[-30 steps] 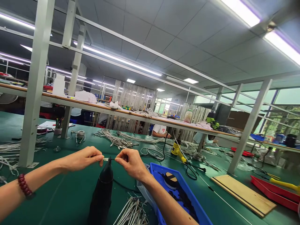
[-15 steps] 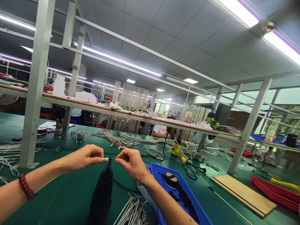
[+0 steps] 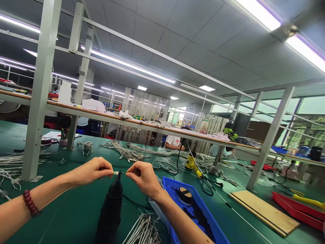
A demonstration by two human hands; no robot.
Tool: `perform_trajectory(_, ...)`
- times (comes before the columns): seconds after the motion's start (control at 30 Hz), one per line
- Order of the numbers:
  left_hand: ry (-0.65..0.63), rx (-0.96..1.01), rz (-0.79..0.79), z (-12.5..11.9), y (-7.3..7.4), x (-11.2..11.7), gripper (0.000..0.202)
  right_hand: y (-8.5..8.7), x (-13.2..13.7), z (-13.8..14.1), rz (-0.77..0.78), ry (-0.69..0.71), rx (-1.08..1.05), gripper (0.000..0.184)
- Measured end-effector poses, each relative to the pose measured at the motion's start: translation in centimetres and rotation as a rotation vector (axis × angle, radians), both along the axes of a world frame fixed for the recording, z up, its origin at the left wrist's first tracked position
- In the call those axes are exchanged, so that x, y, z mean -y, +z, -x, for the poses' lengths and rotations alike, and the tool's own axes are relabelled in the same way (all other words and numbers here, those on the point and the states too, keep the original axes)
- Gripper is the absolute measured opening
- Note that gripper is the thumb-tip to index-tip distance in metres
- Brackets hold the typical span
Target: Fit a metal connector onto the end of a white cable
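My left hand (image 3: 92, 171) and my right hand (image 3: 142, 176) both pinch a thin cable end (image 3: 119, 173), one on each side. The short metal-tipped stretch between my fingertips sits just above the nozzle of a black heat gun (image 3: 110, 210) that stands upright on the green table (image 3: 63, 210). A red bead bracelet (image 3: 29, 203) is on my left wrist. A bundle of grey cables (image 3: 143, 230) lies at the gun's base.
A blue bin (image 3: 203, 217) with black pieces and a tape roll is at my right forearm. A wooden board (image 3: 264, 210) and red trays (image 3: 299, 208) lie right. White posts (image 3: 38, 101) hold a shelf. Cable piles (image 3: 127, 152), a yellow tool (image 3: 190, 161) and seated people are beyond.
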State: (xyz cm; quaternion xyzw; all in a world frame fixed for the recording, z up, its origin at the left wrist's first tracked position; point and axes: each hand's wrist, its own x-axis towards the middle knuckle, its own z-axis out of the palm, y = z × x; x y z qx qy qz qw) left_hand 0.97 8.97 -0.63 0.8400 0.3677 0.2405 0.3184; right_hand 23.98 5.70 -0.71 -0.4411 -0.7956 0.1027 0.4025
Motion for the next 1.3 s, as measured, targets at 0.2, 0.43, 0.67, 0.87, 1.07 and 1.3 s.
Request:
perform_trajectory(0.2, 0.050, -0.010, -0.044, -0.10, 0.19, 0.14, 0.045, 0.22, 0.16, 0.08, 0.002, -0.011, 0.021, 0.007)
perform_trajectory(0.43, 0.084, -0.010, -0.086, -0.15, 0.45, 0.34, 0.040, 0.00, 0.03, 0.07, 0.002, -0.006, 0.015, 0.007)
perform_trajectory(0.67, 0.097, 0.007, -0.081, -0.21, 0.18, 0.17, 0.041, 0.03, 0.03, -0.04, -0.007, -0.008, 0.019, 0.009)
perform_trajectory(0.87, 0.073, 0.007, -0.083, 0.09, 0.05, 0.34, 0.039, -0.07, 0.14, -0.19, -0.011, -0.017, 0.044, 0.008)
perform_trajectory(1.07, 0.012, 0.008, -0.049, 0.20, -0.03, 0.17, 0.042, -0.10, 0.20, -0.29, -0.014, 0.000, 0.063, 0.011)
perform_trajectory(1.3, -0.008, 0.007, -0.018, 0.33, -0.21, 0.00, 0.046, 0.21, 0.41, -0.08, -0.007, -0.001, 0.101, 0.011)
